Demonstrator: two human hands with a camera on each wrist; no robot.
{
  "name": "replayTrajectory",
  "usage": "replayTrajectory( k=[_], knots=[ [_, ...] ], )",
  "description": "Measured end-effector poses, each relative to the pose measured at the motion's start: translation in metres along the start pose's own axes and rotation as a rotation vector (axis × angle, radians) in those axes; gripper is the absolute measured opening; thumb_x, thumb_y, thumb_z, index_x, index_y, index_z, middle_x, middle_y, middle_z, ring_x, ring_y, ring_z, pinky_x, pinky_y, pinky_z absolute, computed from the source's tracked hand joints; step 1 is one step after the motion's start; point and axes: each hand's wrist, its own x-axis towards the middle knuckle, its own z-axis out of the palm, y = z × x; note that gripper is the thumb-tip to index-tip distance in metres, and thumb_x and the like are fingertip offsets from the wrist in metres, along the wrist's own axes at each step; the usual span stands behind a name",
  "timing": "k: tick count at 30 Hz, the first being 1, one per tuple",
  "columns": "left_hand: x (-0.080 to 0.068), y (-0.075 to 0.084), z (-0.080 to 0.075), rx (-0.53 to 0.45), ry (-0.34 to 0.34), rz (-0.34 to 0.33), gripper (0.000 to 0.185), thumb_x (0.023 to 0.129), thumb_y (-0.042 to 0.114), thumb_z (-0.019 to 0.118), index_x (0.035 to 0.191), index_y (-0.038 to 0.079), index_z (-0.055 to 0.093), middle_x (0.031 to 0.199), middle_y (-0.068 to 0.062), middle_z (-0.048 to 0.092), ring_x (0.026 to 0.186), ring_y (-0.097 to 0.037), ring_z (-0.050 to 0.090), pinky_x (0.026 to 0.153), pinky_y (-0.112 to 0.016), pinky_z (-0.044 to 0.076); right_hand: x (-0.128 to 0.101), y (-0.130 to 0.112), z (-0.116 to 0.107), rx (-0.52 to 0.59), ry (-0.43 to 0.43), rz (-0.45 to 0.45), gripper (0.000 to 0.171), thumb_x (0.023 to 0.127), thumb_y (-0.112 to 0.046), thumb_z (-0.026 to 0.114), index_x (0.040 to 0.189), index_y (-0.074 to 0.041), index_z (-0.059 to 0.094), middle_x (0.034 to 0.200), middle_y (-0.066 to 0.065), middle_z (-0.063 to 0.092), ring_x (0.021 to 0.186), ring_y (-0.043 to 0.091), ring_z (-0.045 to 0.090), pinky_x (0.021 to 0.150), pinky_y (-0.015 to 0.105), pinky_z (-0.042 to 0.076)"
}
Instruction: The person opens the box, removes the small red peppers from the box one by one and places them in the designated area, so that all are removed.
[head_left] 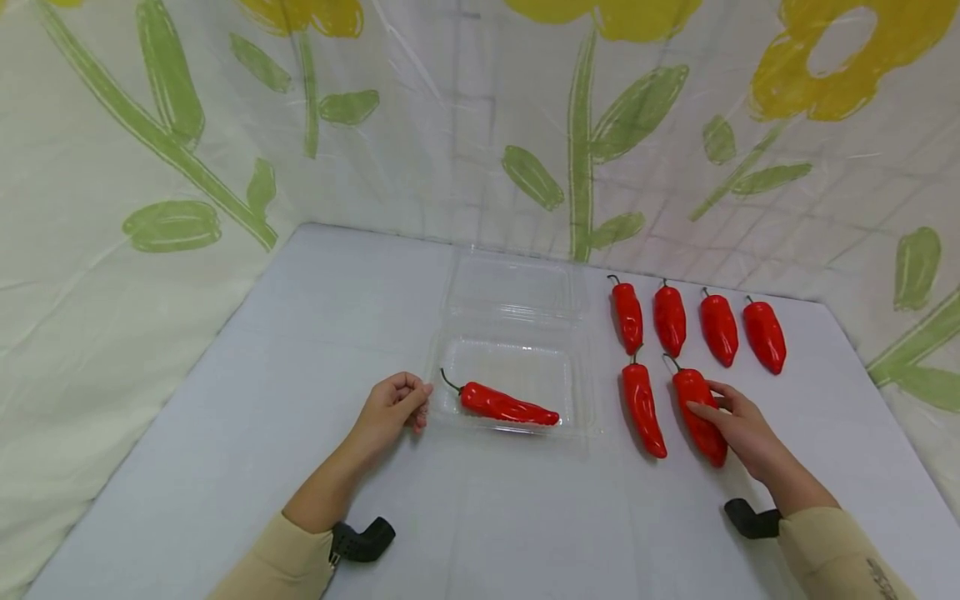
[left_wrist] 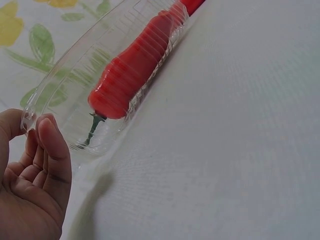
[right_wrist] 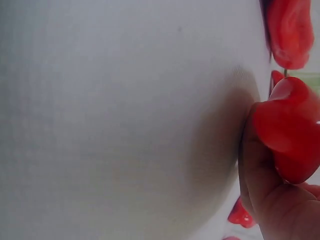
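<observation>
A: Starting nearest: what is the left hand doing?

B: It is curling its fingers against the near left corner of the clear plastic box, pinching the rim between thumb and fingers. My guess is it is steadying the light box so it does not slide on the bench.

A: And the right hand?

B: It is closing round the pepper at the near right, with fingers over the top and the thumb on the far side. The wrist view shows the red body sitting against the fingers. Whether it is off the bench yet, I cannot tell.

A: Which way is that pepper lying?

B: Its long axis is running near to far, slightly tilted, with the stem pointing away from the person and a little left, and the blunt tip toward them. Just to its left, the neighbouring pepper is lying the same way.

A: The one inside the box?

B: The boxed pepper is lying crosswise along the front wall, stem to the left, tip to the right. That placing is probably leaving room behind it.

A: Further back?

B: The box's lid is lying open, hinged away. To the right, the row of four peppers is lying in line, stems all pointing away.
</observation>
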Motion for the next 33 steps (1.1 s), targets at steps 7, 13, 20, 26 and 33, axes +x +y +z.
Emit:
replayTrajectory(
  k=[7,13,20,26,33],
  knots=[
    [0.002,-0.001,-0.001,0.008,0.001,0.003,0.015,0.094,0.009,0.052,0.092,-0.005,0.047,0.066,0.001,0.051,0.054,-0.007,0.052,0.053,-0.019,0.049,0.002,-0.005,-0.001,-0.055,-0.008,-0.012,0.083,0.094,-0.048,0.045,0.146,0.004,0.004,0.141,0.033,0.019,0.125,0.047,0.027,0.085,0.040,0.053],
    [0.003,-0.001,-0.001,-0.001,0.005,0.002,0.014,0.095,0.008,0.052,0.092,-0.004,0.047,0.065,0.002,0.051,0.054,-0.007,0.051,0.053,-0.018,0.049,0.004,-0.011,-0.002,-0.103,-0.018,-0.013,0.084,0.094,-0.050,0.045,0.144,0.008,0.011,0.139,0.033,0.026,0.121,0.045,0.032,0.086,0.039,0.053],
    [0.002,-0.001,0.000,-0.005,-0.001,-0.008,0.014,0.095,0.008,0.052,0.092,-0.005,0.047,0.066,0.001,0.051,0.054,-0.007,0.051,0.053,-0.018,0.049,0.006,-0.010,-0.004,-0.163,-0.007,0.019,0.085,0.092,-0.054,0.044,0.141,0.010,0.020,0.133,0.032,0.036,0.113,0.039,0.041,0.078,0.032,0.053],
    [0.001,0.000,-0.001,-0.001,-0.001,-0.005,0.015,0.095,0.009,0.052,0.093,-0.005,0.047,0.066,0.001,0.051,0.054,-0.007,0.051,0.053,-0.019,0.049,0.008,-0.010,-0.004,-0.184,-0.008,0.018,0.084,0.092,-0.056,0.043,0.141,0.009,0.022,0.131,0.032,0.040,0.110,0.038,0.043,0.078,0.033,0.052],
    [0.001,0.000,-0.001,0.010,-0.001,-0.012,0.016,0.094,0.009,0.053,0.092,-0.005,0.047,0.065,0.001,0.051,0.054,-0.007,0.052,0.054,-0.018,0.049,0.009,-0.010,-0.004,-0.171,-0.023,0.007,0.088,0.091,-0.058,0.043,0.143,0.008,0.018,0.136,0.033,0.033,0.118,0.043,0.038,0.086,0.043,0.052]
  ],
)
